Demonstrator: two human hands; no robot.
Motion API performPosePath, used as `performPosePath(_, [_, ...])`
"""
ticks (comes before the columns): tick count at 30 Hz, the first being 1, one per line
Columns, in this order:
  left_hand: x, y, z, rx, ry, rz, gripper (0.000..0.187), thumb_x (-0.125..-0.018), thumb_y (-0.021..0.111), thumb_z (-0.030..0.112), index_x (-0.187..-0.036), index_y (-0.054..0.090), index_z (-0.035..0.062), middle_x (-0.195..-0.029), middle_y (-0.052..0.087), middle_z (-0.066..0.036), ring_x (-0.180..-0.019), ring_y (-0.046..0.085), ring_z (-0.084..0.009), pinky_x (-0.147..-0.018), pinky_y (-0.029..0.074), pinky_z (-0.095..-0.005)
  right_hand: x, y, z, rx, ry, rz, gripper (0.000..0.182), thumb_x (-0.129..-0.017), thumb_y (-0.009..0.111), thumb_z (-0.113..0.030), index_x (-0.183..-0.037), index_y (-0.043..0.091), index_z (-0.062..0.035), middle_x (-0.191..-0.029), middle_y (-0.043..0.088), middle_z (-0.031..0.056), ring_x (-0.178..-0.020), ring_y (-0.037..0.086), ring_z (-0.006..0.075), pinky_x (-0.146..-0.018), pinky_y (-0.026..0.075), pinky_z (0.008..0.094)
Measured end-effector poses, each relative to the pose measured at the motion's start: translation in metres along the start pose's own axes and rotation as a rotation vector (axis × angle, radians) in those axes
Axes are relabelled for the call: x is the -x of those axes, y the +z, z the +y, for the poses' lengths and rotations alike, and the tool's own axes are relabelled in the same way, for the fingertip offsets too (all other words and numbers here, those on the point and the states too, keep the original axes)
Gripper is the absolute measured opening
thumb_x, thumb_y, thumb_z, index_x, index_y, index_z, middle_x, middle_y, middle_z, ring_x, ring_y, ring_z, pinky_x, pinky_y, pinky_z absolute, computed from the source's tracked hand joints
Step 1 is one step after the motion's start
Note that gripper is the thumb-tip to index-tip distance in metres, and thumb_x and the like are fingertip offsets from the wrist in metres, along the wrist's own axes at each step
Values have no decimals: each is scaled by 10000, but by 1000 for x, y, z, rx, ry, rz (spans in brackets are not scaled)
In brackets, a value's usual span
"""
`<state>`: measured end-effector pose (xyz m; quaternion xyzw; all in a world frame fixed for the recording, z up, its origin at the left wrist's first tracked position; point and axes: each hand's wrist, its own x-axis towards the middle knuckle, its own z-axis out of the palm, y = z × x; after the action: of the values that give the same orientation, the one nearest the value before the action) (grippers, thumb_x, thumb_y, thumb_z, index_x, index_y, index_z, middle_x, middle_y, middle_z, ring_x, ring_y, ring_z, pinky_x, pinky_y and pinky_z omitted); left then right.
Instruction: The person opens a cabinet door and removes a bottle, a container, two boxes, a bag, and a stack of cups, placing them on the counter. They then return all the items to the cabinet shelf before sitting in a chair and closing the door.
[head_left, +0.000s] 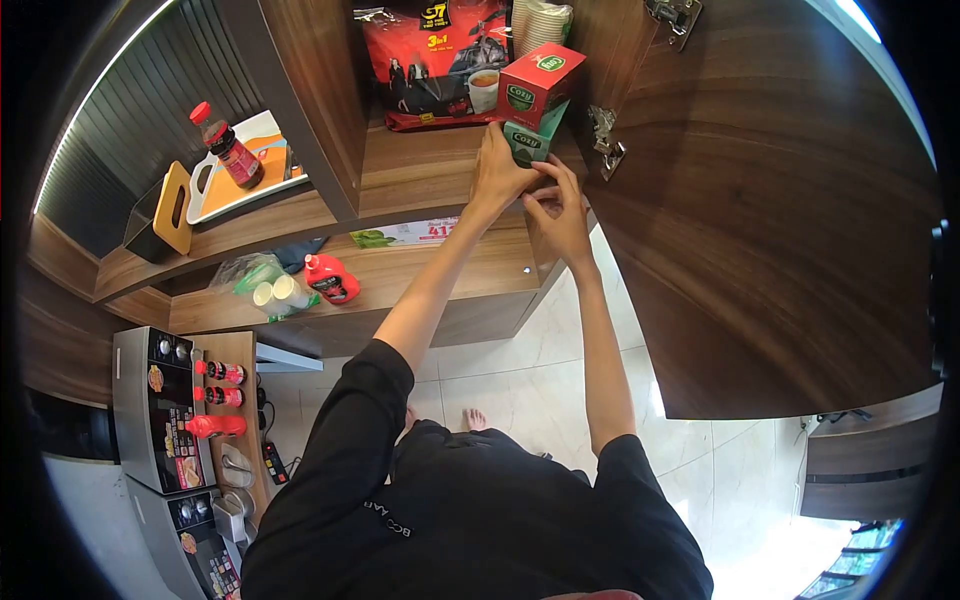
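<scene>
A green Cozy tea box [527,143] is tilted at the front of the upper cabinet shelf, just below a red Cozy tea box [540,85]. My left hand [500,170] is closed around the left side of the green box, thumb near its lower edge. Close beside it, my right hand [562,212] has bent fingers drawn together at the box's lower right. Whatever lies between those fingers is too hidden to make out. Behind the boxes stands a large red G7 coffee bag [430,65], with stacked paper cups [543,25] to its right.
An open cabinet door [770,220] fills the right side. On the left shelf, a tray [205,205] carries a bottle [235,155]. The lower shelf has a red sauce bottle [331,280] and white cups [290,292]. Appliances [165,410] stand at lower left.
</scene>
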<state>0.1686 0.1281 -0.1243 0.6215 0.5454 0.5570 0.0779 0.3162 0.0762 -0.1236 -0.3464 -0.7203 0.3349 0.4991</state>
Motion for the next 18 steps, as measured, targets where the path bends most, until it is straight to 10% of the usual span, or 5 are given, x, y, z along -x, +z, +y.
performPosePath(14, [15, -94, -18, 32, -100, -148, 741, -548, 859, 209, -1135, 469, -20, -1078, 637, -260, -1042, 613, -427, -895, 482, -457, -16, 12, -14, -110, -72, 186, 530, -863, 715, -69, -1346, 496, -76, -1306, 525, 119, -1050, 616, 181, -766, 548, 271])
performPosePath(18, [19, -137, -37, 145, -243, -230, 748, -544, 799, 147, -1211, 489, 12, -1121, 632, -215, -1088, 603, -343, -940, 464, -399, -48, 22, -23, 90, -165, 234, 944, -736, 868, -335, -1475, 346, -67, -1364, 422, 173, -1270, 444, 304, -1074, 364, 433])
